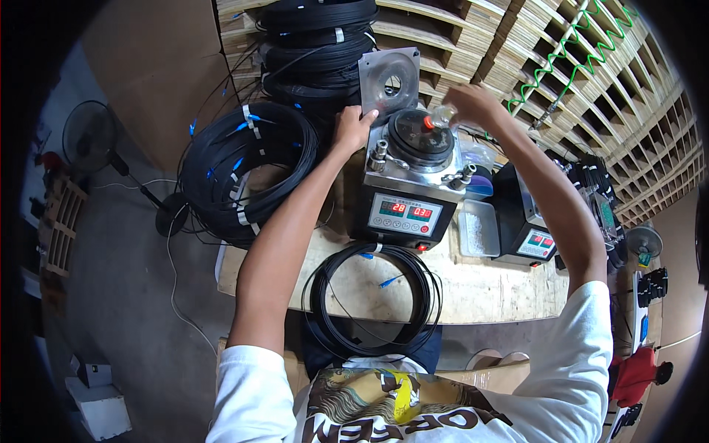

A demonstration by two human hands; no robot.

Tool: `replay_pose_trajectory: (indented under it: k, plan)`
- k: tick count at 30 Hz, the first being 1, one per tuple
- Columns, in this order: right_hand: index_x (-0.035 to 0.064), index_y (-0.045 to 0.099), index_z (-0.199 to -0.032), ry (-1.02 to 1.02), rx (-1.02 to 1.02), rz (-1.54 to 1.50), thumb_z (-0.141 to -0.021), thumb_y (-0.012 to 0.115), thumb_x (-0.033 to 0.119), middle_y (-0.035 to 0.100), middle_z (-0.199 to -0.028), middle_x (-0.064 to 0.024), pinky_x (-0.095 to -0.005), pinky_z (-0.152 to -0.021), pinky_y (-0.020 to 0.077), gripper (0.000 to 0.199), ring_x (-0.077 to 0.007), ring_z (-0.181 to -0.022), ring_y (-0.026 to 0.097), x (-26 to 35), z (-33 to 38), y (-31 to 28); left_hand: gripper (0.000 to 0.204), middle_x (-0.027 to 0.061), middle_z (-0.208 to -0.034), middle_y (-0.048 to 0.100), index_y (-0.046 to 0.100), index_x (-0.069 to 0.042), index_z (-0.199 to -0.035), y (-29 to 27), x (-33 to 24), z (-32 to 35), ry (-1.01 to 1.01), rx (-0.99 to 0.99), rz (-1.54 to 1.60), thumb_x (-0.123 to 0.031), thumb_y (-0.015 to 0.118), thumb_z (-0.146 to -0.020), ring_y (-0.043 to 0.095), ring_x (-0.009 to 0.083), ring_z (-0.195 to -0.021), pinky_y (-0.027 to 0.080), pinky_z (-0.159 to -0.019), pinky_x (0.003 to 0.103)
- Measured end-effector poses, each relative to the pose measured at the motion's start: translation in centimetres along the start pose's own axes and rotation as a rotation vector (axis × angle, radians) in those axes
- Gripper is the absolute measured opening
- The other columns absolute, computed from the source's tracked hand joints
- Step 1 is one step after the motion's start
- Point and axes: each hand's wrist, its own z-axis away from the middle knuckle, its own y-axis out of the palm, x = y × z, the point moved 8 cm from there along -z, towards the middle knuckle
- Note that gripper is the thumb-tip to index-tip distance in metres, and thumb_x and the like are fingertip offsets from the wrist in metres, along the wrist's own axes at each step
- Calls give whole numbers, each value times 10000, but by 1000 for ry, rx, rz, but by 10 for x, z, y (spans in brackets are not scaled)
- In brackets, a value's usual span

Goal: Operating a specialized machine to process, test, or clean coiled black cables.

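one table edge: the front rim of the wooden table is curving along in front of the machine, the black-and-silver one with a lit display.
open room: pale wood is showing to the front right of the machine, and grey floor is stretching well off to its left.
close sides: a big black cable coil is filling the space left of the machine; a clear tray and a second machine are standing just to its right.
back: wooden pallets are rising behind the machine.
front: a smaller black cable coil is reaching past the table rim, before the machine.
raised plate: a holed metal plate is standing up at the machine's back left.
left hand: half curled, it is touching the plate's lower edge; cannot tell whether it is gripping.
right hand: fingers are clasping a small bottle, its red tip pointing over the round black disc atop the machine.
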Motion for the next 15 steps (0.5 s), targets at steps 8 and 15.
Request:
replay_pose_trajectory:
  k: [8, 15]
  plan:
    - [-39, 592, -1321, 296, -136, -1083, -840, 803, 376, 686, -1192, -173, -335, -921, 499, 669, -225, -1068, 652, -43, 97, 65, 470, 294, -851, 654, 645, 62, -809, -3, 7, -6, 52, -27, -145, -398, 712, -879, 657, 460, -863, 500, -709, 506]
    - [-7, 544, -1338, 484, -654, -1297, -823, 829, 243, 700, -1066, -92, -310, -849, 522, 640, -162, -949, 665, -51, 185, 164, 490, 247, -731, 649, 658, 53, -829, 2, 23, -25, 123, -18, -23, -430, 690, -903, 659, 341, -655, 457, -608, 453]
